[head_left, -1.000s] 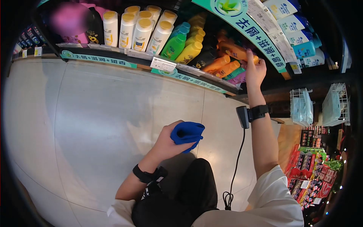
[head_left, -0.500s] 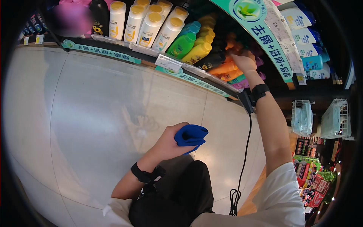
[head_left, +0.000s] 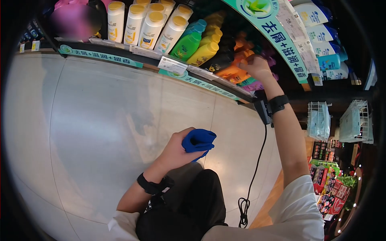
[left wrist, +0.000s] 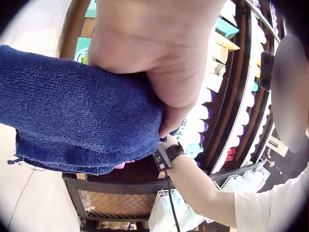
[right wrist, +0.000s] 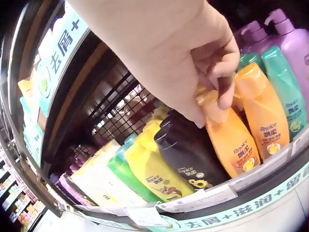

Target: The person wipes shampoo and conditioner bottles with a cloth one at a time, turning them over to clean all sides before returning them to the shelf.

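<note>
The right hand (right wrist: 178, 53) reaches in over the shelf (head_left: 116, 52), toward its right front corner, thumb and fingertips curled about the cap of an orange bottle (right wrist: 232, 142). That bottle is at the front edge, label facing out, between a black bottle (right wrist: 193, 157) and a second orange bottle (right wrist: 265, 113), just beside the latter. Its base is hidden by the rim, so I cannot tell whether it is seated or slightly raised. The left hand (head_left: 173, 150) grips a folded blue cloth (head_left: 201, 137), well apart from the shelf, out over the floor (head_left: 100, 108).

A pinch this high on a smooth cap probably gives little control of the base; a hold lower, at the shoulders, should steady it. Moving the bottle straight, without swinging its foot, would best spare its close neighbours a knock, and the base needs to clear the front rim. The banner (head_left: 277, 44) marks an upper shelf that seems to overhang the hand, so a high lift looks unwise. Mind too the cable (head_left: 254, 172) hanging from the right wrist, which could snag on the front edge.
</note>
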`<state>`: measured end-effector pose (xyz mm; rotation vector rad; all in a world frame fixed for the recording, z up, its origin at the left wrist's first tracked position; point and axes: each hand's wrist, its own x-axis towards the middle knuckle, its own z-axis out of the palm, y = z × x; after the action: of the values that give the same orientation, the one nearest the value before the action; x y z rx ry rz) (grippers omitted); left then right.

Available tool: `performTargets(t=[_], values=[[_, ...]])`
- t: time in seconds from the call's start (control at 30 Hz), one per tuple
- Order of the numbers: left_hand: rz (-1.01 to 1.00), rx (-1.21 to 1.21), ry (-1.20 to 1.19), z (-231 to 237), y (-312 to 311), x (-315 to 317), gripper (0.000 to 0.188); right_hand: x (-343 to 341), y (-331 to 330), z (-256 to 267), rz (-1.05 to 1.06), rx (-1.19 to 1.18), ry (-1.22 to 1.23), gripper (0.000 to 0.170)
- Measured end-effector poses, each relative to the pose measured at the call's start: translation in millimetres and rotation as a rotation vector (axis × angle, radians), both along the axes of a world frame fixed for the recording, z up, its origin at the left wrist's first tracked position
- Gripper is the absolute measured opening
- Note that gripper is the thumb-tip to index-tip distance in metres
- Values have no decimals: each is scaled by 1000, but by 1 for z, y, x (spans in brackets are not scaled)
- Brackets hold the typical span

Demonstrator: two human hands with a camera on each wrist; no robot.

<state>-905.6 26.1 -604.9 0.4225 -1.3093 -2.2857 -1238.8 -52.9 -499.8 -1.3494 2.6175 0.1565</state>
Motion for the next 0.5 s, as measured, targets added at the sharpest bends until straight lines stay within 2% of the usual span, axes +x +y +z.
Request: performTargets(t=[0.07, 0.13, 0.37, 0.43, 0.5], values=[[-6, -12, 3, 1, 1, 0, 35, -3, 2, -4, 57, -43, 37, 64], [-16, 64, 7, 5, 2, 1, 34, 7, 3, -3, 12, -33, 125, 63], [28, -11, -1, 1, 3, 3, 32, 3, 1, 0, -134, 24, 246, 63], [36, 17, -3, 1, 3, 3, 32, -34, 6, -8, 198, -58, 492, 54], [34, 30, -7, 0, 2, 4, 32, -83, 1, -23, 161, -86, 412, 50]])
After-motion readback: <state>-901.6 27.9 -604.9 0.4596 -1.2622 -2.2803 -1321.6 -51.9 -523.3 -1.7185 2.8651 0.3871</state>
